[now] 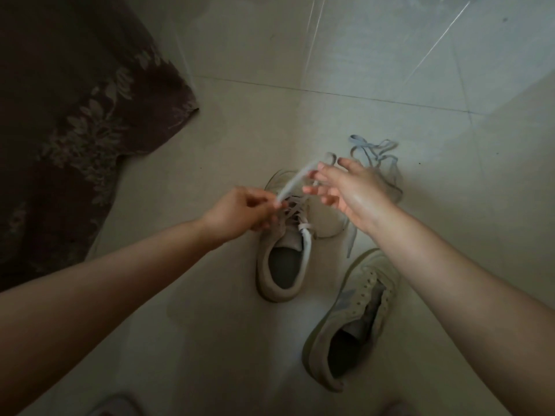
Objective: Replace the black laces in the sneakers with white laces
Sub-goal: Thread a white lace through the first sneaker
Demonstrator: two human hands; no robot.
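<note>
Pretty dim shot you've got: daylight glares off the floor tiles (420,55) top right, the rug (75,115) sinks into shadow, edges bow, the moving white lace (295,181) smears

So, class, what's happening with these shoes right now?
A person is lacing the upright sneaker on the tiled floor. The left hand pinches a white lace above the eyelets, while the right hand holds its far end. The second sneaker lies unlaced on its side nearby, and a loose lace sits beyond.
</note>
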